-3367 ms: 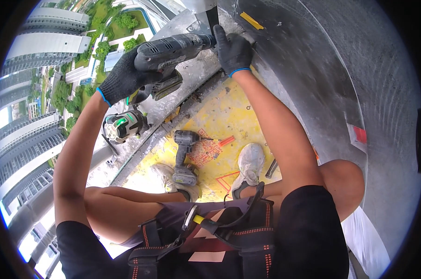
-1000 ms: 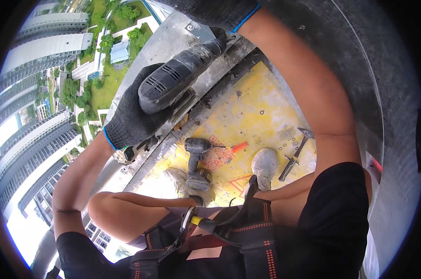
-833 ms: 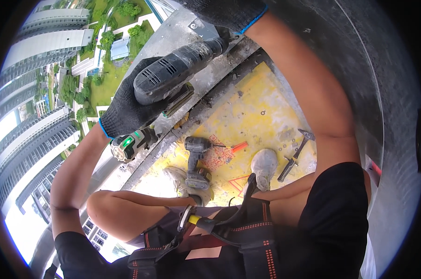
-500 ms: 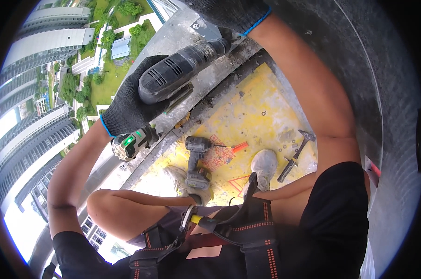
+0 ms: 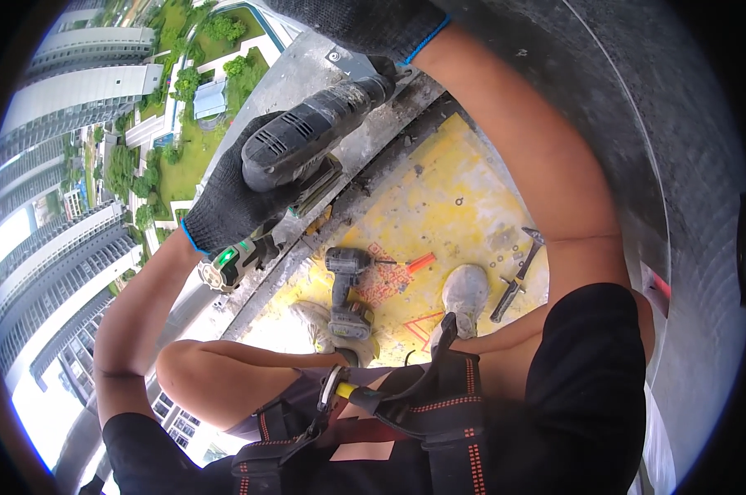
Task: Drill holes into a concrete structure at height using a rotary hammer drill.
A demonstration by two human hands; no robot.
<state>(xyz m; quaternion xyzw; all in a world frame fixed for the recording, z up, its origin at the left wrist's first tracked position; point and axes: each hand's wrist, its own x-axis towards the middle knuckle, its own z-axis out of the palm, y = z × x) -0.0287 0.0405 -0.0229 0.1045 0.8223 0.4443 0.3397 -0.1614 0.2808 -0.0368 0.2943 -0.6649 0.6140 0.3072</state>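
A paint-worn yellow floor (image 5: 447, 227) is bordering a dusty grey concrete ledge (image 5: 297, 76). Over the ledge, the black-gloved left hand (image 5: 237, 194) is holding a rounded, dust-streaked dark-grey power tool (image 5: 307, 136), fingers seemingly wrapping its underside. The black-gloved right hand (image 5: 360, 25) is reaching beyond the tool's front end; whether its fingers are gripping anything cannot be told. The tool is apparently being positioned; the next move is probably calling for steady aim.

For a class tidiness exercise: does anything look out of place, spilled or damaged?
Yes: small loose rings, perhaps washers, lie scattered on the yellow floor, some near the hammer, as if dropped. A cordless drill lies close to the left shoe, an awkward spot. The power tool in the left hand looks dusty.
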